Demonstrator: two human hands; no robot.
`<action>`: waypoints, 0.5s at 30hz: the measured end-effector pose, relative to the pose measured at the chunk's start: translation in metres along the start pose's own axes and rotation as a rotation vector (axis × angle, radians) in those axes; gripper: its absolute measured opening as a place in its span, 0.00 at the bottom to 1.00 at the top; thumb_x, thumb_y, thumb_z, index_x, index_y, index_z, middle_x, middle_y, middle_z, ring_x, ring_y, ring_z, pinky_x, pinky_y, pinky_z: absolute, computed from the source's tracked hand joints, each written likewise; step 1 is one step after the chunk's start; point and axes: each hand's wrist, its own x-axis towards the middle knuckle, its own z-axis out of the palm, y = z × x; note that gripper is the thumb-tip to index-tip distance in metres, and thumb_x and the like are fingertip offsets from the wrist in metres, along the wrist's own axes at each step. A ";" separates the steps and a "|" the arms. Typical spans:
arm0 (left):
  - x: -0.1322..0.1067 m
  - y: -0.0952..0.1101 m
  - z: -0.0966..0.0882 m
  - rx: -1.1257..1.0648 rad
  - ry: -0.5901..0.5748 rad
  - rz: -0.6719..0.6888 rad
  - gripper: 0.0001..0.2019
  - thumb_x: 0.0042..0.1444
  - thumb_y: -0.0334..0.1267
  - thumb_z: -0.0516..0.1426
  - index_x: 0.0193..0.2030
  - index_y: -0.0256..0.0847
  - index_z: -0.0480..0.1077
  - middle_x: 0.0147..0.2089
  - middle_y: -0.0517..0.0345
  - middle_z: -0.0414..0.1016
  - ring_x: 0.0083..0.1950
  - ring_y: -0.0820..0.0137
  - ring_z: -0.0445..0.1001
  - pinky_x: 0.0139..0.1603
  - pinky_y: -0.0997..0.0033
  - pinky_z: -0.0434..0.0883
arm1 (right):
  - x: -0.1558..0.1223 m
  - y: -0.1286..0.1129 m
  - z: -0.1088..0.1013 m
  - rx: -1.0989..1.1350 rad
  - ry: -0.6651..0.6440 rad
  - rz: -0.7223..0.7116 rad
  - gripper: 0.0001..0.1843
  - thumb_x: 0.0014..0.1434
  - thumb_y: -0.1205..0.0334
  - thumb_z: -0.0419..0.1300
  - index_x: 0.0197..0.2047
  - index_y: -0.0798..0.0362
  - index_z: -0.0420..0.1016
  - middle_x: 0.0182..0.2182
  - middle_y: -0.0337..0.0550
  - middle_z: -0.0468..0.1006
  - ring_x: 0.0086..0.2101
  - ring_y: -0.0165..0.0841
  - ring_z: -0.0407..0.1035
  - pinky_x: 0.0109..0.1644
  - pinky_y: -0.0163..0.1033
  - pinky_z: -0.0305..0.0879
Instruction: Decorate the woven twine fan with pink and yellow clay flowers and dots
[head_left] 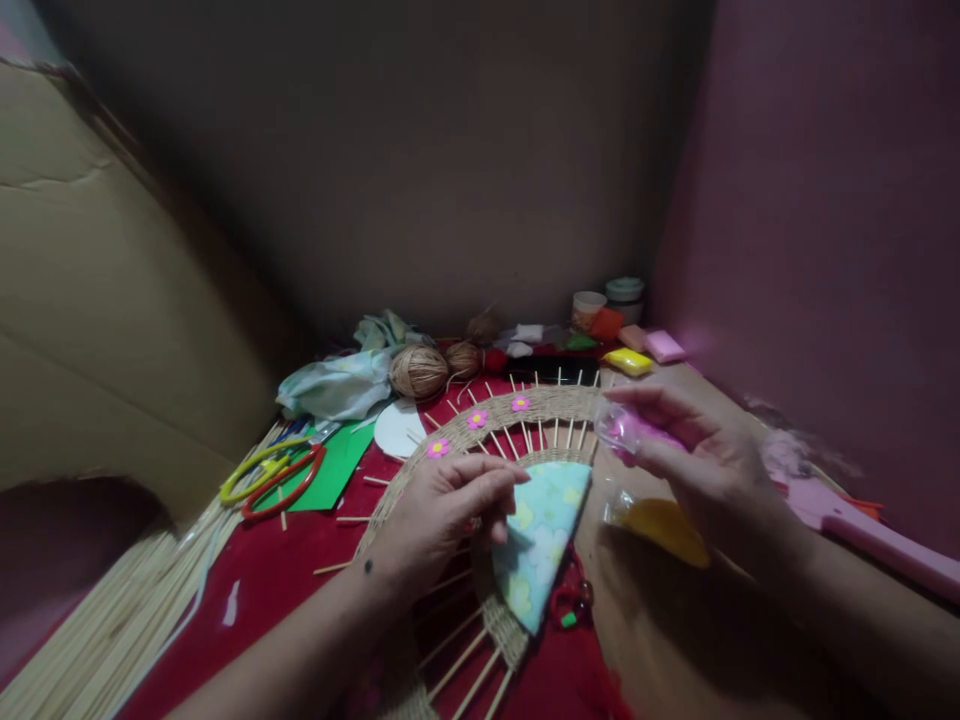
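Observation:
My right hand (709,470) grips a pink packet in clear plastic (637,432) between thumb and fingers, just beyond the end of a woven fan (574,402). Thin sticks radiate through the fan's twine bands, and pink flowers with yellow centres (478,419) sit on the outer band. At its middle is a half-round piece of pale blue floral cloth (546,530). Over the fan hovers my left hand (461,505), its thumb and fingers drawn together beside the cloth. Whatever lies between those fingertips, if anything, is too small to make out.
Scissors (281,472) lie on green sheet (337,470) at the left, near a bundle of sticks (142,610). Balls of twine (418,371), crumpled cloth (337,385) and a yellow packet (628,361) line the back. A pink glue gun-like tool (862,520) lies at the right.

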 end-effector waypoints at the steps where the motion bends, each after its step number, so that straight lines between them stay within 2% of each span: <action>1: 0.000 0.000 0.000 0.016 0.002 0.015 0.09 0.57 0.39 0.58 0.38 0.37 0.76 0.27 0.60 0.73 0.24 0.82 0.71 0.25 0.84 0.66 | 0.001 0.000 0.000 0.002 -0.006 0.007 0.15 0.55 0.67 0.61 0.47 0.48 0.73 0.41 0.41 0.76 0.40 0.32 0.71 0.41 0.36 0.69; 3: 0.001 0.000 0.000 0.021 0.009 0.050 0.09 0.58 0.39 0.57 0.41 0.38 0.75 0.31 0.58 0.74 0.27 0.80 0.73 0.30 0.82 0.69 | 0.002 0.000 0.000 0.004 -0.016 0.022 0.15 0.54 0.67 0.61 0.47 0.49 0.73 0.40 0.41 0.76 0.40 0.33 0.71 0.41 0.37 0.69; 5: 0.000 0.004 -0.001 0.000 0.028 0.094 0.08 0.57 0.38 0.58 0.41 0.38 0.75 0.31 0.57 0.75 0.28 0.78 0.74 0.31 0.79 0.71 | 0.003 0.000 0.000 0.004 -0.015 0.031 0.15 0.54 0.67 0.61 0.47 0.49 0.73 0.41 0.41 0.76 0.40 0.33 0.71 0.41 0.36 0.69; 8: -0.002 0.016 -0.007 -0.056 0.103 0.169 0.06 0.54 0.37 0.61 0.36 0.36 0.74 0.28 0.58 0.75 0.24 0.76 0.73 0.25 0.77 0.71 | 0.003 -0.001 0.001 -0.006 0.005 0.021 0.15 0.54 0.67 0.61 0.47 0.48 0.73 0.42 0.41 0.76 0.40 0.32 0.71 0.40 0.35 0.69; 11: -0.004 0.030 -0.017 -0.097 0.201 0.259 0.07 0.53 0.38 0.61 0.31 0.36 0.73 0.24 0.61 0.73 0.18 0.78 0.69 0.17 0.81 0.65 | 0.003 0.000 0.001 -0.009 0.015 0.021 0.15 0.54 0.65 0.62 0.46 0.47 0.74 0.42 0.41 0.76 0.39 0.31 0.71 0.38 0.34 0.69; 15: -0.004 0.039 -0.029 -0.166 0.240 0.326 0.07 0.54 0.38 0.60 0.31 0.37 0.73 0.22 0.63 0.70 0.17 0.81 0.65 0.16 0.82 0.62 | 0.001 0.001 0.001 -0.023 0.034 0.000 0.14 0.53 0.64 0.63 0.45 0.46 0.75 0.40 0.38 0.76 0.35 0.28 0.70 0.37 0.30 0.69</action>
